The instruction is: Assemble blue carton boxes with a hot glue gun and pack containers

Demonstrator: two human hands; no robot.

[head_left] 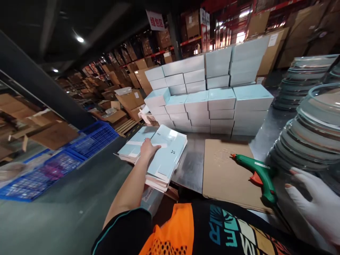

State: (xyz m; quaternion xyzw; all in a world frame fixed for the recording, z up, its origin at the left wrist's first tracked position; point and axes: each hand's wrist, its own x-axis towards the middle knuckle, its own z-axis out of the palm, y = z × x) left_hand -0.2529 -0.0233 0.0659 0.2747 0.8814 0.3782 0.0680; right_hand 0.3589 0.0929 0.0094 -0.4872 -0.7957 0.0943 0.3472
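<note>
Green glue gun (261, 176) lies on cardboard sheet (225, 177) near blue crates (79, 148).

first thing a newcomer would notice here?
Probably the wall of stacked pale blue boxes at the back of the metal table. Next, the left hand pressed flat on a pile of flattened blue cartons at the table's left edge. At right, a green glue gun lies on a cardboard sheet, beside the gloved right hand and stacked glass lids.

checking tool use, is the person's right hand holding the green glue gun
No: the glue gun lies on the cardboard sheet, and the gloved right hand is beside it, not gripping it.
</note>
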